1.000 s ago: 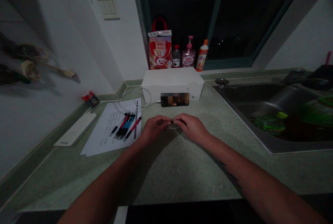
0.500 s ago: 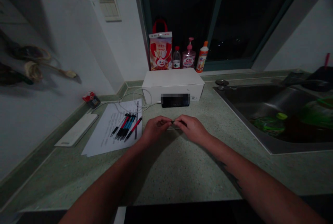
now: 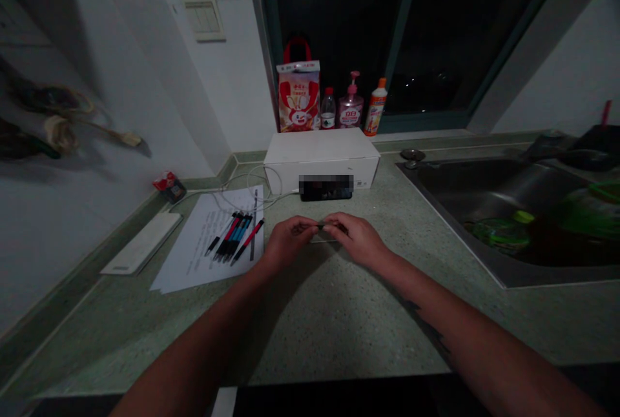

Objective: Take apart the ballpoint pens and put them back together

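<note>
My left hand (image 3: 289,237) and my right hand (image 3: 357,235) meet over the counter in front of the phone (image 3: 326,190). Each is closed in a pinch, thumb against fingers. Between the fingertips shows a small, thin dark piece (image 3: 320,227), too little of it visible to name its kind. Both hands are on it. Just below them a thin pale line (image 3: 325,241) crosses the counter; what it belongs to is hidden. Left of my left hand, several pens (image 3: 235,236) with black, red and blue barrels lie on printed papers (image 3: 194,249).
A white box (image 3: 320,146) stands behind the phone, with a white cable (image 3: 261,201) looping left. Bottles (image 3: 351,107) and a red bag (image 3: 299,97) line the window. At left lies a white flat case (image 3: 143,243). A steel sink (image 3: 455,223) is on the right.
Both hands stay pinched together in almost the same place. The dark piece between the fingertips shows slightly more than before. The view has shifted very slightly.
</note>
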Action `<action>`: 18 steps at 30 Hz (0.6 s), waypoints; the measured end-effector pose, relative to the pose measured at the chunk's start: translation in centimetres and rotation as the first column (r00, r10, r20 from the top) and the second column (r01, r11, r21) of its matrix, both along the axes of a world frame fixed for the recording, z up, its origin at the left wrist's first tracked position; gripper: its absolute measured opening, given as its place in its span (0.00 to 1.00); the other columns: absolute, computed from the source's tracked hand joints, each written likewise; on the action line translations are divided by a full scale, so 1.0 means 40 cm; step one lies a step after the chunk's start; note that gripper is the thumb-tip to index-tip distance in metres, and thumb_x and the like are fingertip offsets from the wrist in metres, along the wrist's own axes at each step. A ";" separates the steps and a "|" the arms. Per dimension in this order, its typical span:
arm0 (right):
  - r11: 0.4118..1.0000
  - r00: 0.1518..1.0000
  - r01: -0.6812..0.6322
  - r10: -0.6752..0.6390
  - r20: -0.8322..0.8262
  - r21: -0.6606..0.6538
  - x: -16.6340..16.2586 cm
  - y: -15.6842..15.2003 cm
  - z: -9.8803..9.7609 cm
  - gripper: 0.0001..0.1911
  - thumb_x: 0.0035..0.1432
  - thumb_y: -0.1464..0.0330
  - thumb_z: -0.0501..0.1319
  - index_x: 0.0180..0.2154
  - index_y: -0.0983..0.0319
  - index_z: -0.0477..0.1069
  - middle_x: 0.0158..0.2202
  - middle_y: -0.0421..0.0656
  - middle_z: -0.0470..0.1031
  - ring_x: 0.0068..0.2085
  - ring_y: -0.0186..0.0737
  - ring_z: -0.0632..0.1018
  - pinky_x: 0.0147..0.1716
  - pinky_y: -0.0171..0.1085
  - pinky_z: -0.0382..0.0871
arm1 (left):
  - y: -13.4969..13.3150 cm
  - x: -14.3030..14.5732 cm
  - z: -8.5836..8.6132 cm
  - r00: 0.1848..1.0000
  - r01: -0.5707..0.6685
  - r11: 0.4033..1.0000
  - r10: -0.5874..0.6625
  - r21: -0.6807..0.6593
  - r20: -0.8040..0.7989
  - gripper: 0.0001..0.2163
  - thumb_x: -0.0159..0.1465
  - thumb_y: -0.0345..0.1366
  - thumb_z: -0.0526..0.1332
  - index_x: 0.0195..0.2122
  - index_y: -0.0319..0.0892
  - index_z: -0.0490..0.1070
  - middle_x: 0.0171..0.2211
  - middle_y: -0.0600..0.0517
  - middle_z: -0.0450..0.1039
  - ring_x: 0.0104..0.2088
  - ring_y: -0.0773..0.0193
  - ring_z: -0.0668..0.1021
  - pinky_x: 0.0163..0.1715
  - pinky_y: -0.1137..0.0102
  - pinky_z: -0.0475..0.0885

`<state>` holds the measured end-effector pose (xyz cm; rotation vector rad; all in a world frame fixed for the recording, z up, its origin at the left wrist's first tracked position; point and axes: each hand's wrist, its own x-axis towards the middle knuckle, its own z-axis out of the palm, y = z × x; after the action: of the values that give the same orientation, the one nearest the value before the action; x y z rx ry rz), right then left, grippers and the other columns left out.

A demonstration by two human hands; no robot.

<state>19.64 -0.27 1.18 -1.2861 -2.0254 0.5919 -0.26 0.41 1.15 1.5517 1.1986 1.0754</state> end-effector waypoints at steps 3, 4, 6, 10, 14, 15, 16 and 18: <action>1.000 1.000 0.020 -0.020 -0.010 0.006 0.000 -0.001 -0.002 0.12 0.61 0.66 0.64 0.47 0.59 0.72 0.37 0.43 0.79 0.34 0.39 0.77 0.34 0.36 0.65 | 0.002 0.001 -0.001 1.000 -0.025 1.000 0.026 -0.019 0.009 0.10 0.55 0.40 0.68 0.33 0.39 0.78 0.27 0.50 0.79 0.27 0.64 0.78 0.29 0.70 0.74; 1.000 1.000 0.023 -0.023 -0.003 0.014 0.000 -0.002 -0.001 0.10 0.61 0.66 0.63 0.45 0.59 0.72 0.36 0.43 0.78 0.34 0.39 0.76 0.34 0.36 0.64 | 0.002 0.001 -0.001 1.000 -0.026 0.999 0.026 -0.027 0.010 0.10 0.55 0.40 0.68 0.33 0.40 0.78 0.26 0.51 0.79 0.27 0.64 0.78 0.29 0.70 0.74; 0.999 1.000 0.023 -0.023 0.014 0.024 0.001 -0.002 0.003 0.05 0.64 0.66 0.60 0.41 0.59 0.73 0.33 0.42 0.78 0.33 0.39 0.76 0.33 0.36 0.64 | 0.001 0.002 0.000 1.000 -0.018 0.999 0.018 -0.039 0.012 0.09 0.55 0.40 0.68 0.33 0.40 0.78 0.26 0.51 0.79 0.27 0.64 0.78 0.29 0.70 0.74; 1.000 0.998 0.013 -0.013 0.053 0.006 0.001 0.000 0.004 0.10 0.68 0.64 0.56 0.36 0.59 0.74 0.31 0.42 0.78 0.33 0.39 0.77 0.34 0.37 0.64 | 0.001 0.004 0.002 1.000 -0.018 0.999 0.018 -0.032 -0.005 0.08 0.55 0.39 0.68 0.32 0.41 0.78 0.28 0.51 0.80 0.28 0.64 0.78 0.29 0.70 0.74; 1.000 0.999 0.024 -0.024 0.026 0.007 -0.001 0.000 -0.004 0.11 0.61 0.66 0.64 0.46 0.58 0.71 0.36 0.42 0.79 0.35 0.40 0.77 0.34 0.37 0.65 | 0.001 0.003 0.004 0.999 -0.037 0.999 0.037 -0.029 0.005 0.09 0.55 0.40 0.69 0.33 0.39 0.78 0.25 0.51 0.79 0.25 0.64 0.77 0.28 0.69 0.74; 1.000 0.999 0.024 -0.024 0.027 0.013 -0.002 -0.001 -0.004 0.11 0.61 0.67 0.64 0.46 0.58 0.71 0.36 0.42 0.79 0.35 0.40 0.77 0.34 0.37 0.65 | 0.001 0.003 0.005 0.999 -0.033 0.999 0.033 -0.030 0.004 0.09 0.55 0.40 0.69 0.33 0.39 0.78 0.25 0.51 0.78 0.25 0.64 0.77 0.28 0.70 0.74; 1.000 0.999 0.023 -0.024 0.037 0.019 -0.002 -0.002 -0.003 0.09 0.62 0.67 0.63 0.45 0.58 0.72 0.36 0.42 0.79 0.35 0.40 0.77 0.34 0.37 0.65 | 0.001 0.002 0.006 1.000 -0.025 0.999 0.025 -0.031 -0.003 0.09 0.55 0.40 0.68 0.33 0.40 0.78 0.25 0.51 0.78 0.26 0.64 0.77 0.29 0.70 0.74; 1.000 0.997 0.023 -0.024 0.067 0.020 -0.002 -0.003 0.002 0.05 0.65 0.66 0.59 0.40 0.59 0.73 0.34 0.42 0.79 0.34 0.40 0.77 0.34 0.37 0.64 | 0.000 0.001 0.007 1.000 -0.010 1.000 0.010 -0.029 -0.022 0.08 0.56 0.39 0.67 0.33 0.41 0.78 0.25 0.52 0.79 0.26 0.65 0.77 0.29 0.70 0.74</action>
<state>19.57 -0.39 1.27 -1.3327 -2.0625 0.5238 -0.20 0.40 1.45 1.5405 1.2329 1.0459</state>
